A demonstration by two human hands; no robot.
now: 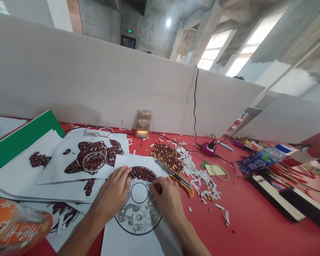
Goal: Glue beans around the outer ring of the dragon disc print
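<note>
Resting left hand, right hand on dragon print; beans filling top.

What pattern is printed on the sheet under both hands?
A black line-drawn dragon ring on white paper, its top arc covered with reddish-brown beans. Head view shows it.

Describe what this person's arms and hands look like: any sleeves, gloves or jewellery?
The left hand and the right hand are bare, with no gloves and no rings that can be seen. The left forearm and the right forearm are uncovered to the picture's edge. No sleeve, watch, bracelet or marking shows.
</note>
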